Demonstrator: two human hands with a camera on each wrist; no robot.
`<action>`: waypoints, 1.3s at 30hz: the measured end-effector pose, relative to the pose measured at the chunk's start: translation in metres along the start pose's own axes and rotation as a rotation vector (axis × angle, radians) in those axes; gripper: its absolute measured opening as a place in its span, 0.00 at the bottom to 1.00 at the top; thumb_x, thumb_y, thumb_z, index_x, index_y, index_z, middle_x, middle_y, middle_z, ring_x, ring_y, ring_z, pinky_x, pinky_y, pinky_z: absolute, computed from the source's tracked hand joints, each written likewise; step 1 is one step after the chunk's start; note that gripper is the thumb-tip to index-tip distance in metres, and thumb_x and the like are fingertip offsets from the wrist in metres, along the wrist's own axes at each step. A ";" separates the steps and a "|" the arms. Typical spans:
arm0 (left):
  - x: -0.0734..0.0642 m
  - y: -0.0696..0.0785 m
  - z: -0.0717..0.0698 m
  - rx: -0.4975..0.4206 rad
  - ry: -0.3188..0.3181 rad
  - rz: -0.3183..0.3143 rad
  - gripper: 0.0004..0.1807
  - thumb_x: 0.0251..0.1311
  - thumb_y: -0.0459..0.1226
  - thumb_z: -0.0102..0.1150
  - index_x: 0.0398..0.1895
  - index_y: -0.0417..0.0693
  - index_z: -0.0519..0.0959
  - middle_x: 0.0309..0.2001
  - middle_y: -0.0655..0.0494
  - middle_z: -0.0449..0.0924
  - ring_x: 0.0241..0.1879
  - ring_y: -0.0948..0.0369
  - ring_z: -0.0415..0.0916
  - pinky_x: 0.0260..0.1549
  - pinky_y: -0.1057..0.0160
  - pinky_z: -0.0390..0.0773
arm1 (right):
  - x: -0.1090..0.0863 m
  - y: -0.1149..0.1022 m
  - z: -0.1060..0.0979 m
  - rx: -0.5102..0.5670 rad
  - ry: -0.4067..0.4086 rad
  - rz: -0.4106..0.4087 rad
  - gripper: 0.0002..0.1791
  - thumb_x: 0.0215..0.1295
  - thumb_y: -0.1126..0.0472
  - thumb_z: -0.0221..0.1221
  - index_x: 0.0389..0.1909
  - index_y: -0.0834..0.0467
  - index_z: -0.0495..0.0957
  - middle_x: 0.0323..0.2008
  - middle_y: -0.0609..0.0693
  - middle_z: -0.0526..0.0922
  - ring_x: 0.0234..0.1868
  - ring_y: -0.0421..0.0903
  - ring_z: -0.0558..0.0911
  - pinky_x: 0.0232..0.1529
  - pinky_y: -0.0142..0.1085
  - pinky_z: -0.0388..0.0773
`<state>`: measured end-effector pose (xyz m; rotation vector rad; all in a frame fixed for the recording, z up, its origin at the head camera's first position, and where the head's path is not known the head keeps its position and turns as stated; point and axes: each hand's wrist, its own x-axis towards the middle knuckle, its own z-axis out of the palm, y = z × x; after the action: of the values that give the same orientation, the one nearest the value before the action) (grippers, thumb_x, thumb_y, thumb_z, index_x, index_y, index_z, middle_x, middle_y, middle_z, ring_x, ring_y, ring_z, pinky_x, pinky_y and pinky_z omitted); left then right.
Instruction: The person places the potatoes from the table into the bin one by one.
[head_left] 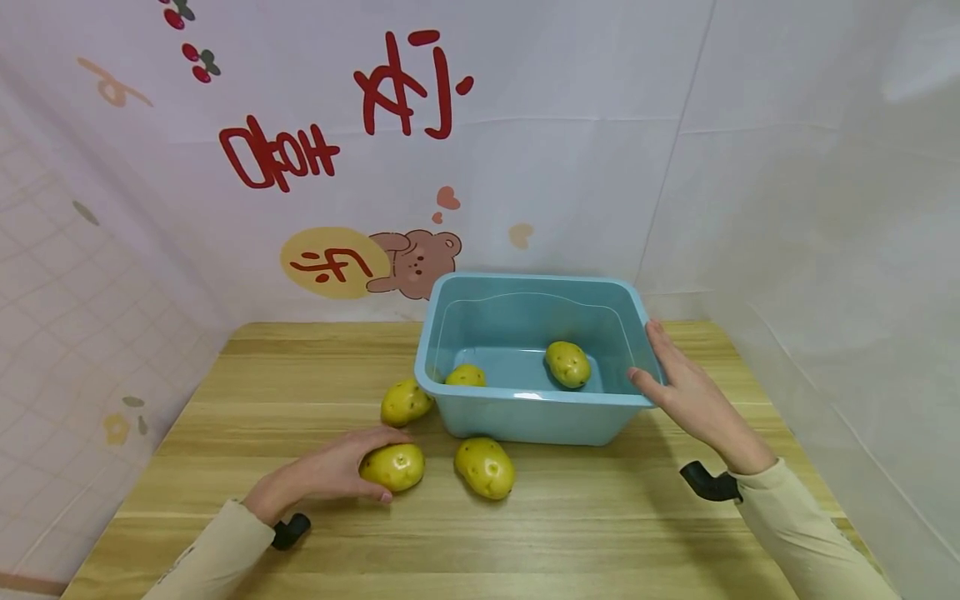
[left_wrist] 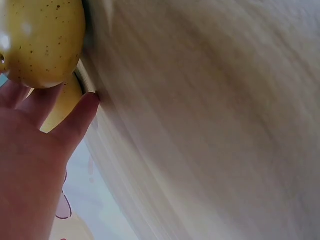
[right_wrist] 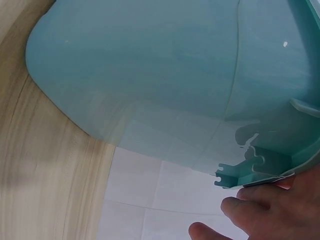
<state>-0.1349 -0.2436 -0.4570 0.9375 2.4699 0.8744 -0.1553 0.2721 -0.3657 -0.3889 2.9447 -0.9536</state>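
Note:
My left hand (head_left: 337, 467) holds a yellow potato (head_left: 395, 467) on the table, thumb on the near side and fingers on the far side. In the left wrist view the potato (left_wrist: 42, 40) sits against the fingers, and one fingertip reaches the tabletop. My right hand (head_left: 693, 396) grips the right rim of a light blue plastic bin (head_left: 525, 421), thumb over the inside; the right wrist view shows fingers (right_wrist: 250, 205) beside the rim. Two potatoes lie in the bin, one potato (head_left: 567, 364) towards the right and another potato (head_left: 467, 375) at the left, partly hidden by the front wall.
One potato (head_left: 406, 402) lies beside the bin's left front corner, and another potato (head_left: 485, 468) lies in front of the bin. The wooden table (head_left: 600, 533) meets a white printed wall cloth (head_left: 570, 167) at the back and on both sides.

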 end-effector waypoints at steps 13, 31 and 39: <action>-0.001 0.001 0.002 0.000 -0.001 -0.030 0.39 0.59 0.52 0.75 0.72 0.54 0.73 0.69 0.58 0.74 0.66 0.53 0.71 0.63 0.41 0.71 | 0.001 -0.001 0.001 -0.002 0.000 0.004 0.49 0.78 0.42 0.51 0.84 0.58 0.35 0.83 0.56 0.35 0.81 0.65 0.43 0.74 0.68 0.48; 0.001 0.030 -0.007 0.006 0.101 0.054 0.35 0.58 0.47 0.76 0.70 0.61 0.74 0.62 0.65 0.74 0.55 0.62 0.73 0.54 0.54 0.77 | -0.001 0.000 0.000 0.009 -0.003 0.011 0.48 0.79 0.42 0.50 0.84 0.56 0.33 0.83 0.56 0.35 0.82 0.64 0.42 0.73 0.68 0.47; 0.000 0.050 -0.014 0.049 0.131 0.120 0.35 0.59 0.51 0.75 0.70 0.63 0.74 0.63 0.64 0.73 0.55 0.62 0.73 0.51 0.53 0.77 | -0.001 0.000 0.000 0.005 -0.008 0.012 0.48 0.79 0.42 0.50 0.84 0.57 0.33 0.83 0.56 0.35 0.82 0.64 0.42 0.73 0.68 0.47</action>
<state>-0.1191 -0.2201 -0.4133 1.0866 2.5782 0.9466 -0.1547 0.2721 -0.3655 -0.3739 2.9340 -0.9553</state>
